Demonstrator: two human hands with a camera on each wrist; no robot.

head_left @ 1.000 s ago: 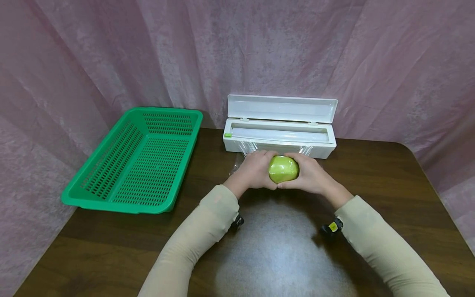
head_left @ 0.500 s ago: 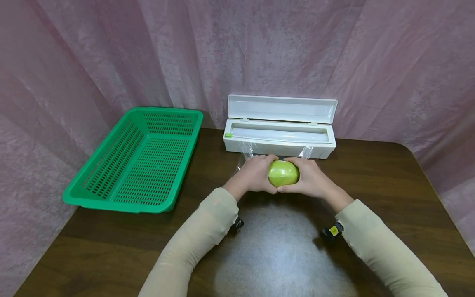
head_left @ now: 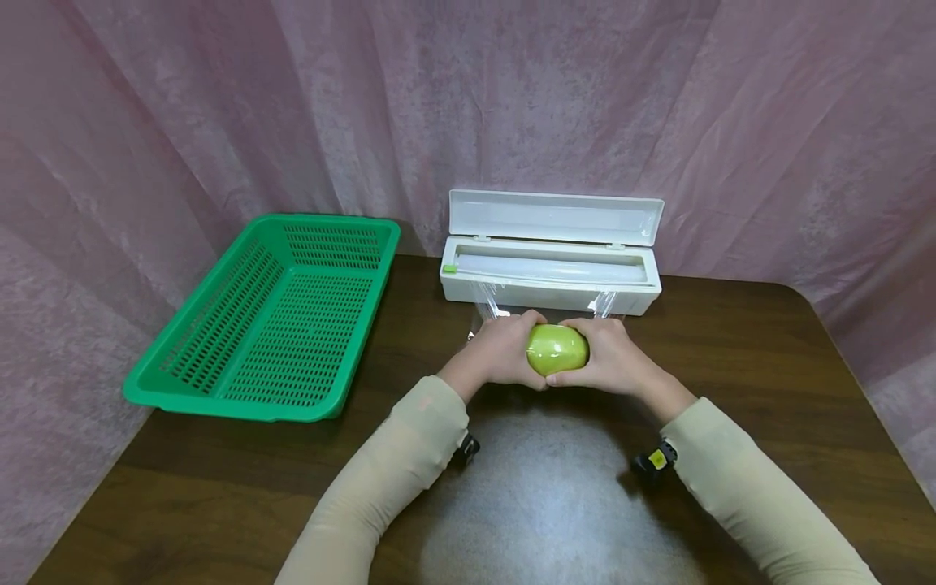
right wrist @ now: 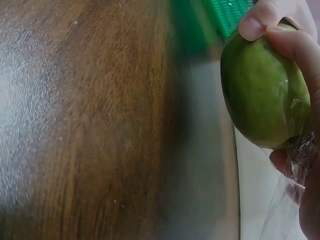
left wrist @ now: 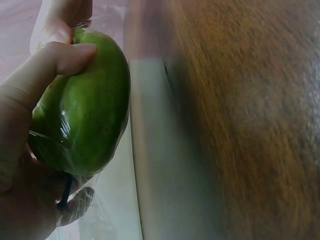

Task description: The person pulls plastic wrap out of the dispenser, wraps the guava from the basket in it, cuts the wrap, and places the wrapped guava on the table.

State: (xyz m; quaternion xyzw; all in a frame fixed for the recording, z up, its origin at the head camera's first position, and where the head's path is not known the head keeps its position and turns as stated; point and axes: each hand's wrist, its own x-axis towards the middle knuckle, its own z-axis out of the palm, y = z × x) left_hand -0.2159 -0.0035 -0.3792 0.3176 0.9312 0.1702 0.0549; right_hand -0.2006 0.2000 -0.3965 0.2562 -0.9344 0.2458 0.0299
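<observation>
Between both hands is a green apple (head_left: 557, 351), its skin glossy under clear plastic wrap. My left hand (head_left: 506, 351) grips its left side and my right hand (head_left: 611, 357) its right side, with the thumb tips meeting at the near side. From the hands, cling film (head_left: 604, 304) runs back to the front of a white wrap dispenser (head_left: 550, 291). In the left wrist view, wrap clings in creases over the apple (left wrist: 90, 115), thumb pressed on it. The right wrist view shows film (right wrist: 280, 210) bunched and trailing from the fingers below the apple (right wrist: 262, 92).
The dispenser's lid (head_left: 556, 218) stands raised at the back, and a film roll (head_left: 548, 266) lies inside. A green slider (head_left: 449, 268) sits at its left end. On the left of the wooden table (head_left: 219, 487) is a green plastic basket (head_left: 332, 398). Pink curtains (head_left: 409, 97) hang behind.
Both hands have drawn the apple a little toward the person, away from the dispenser. More of the stretched film shows between hands and box. Basket and dispenser stay put.
</observation>
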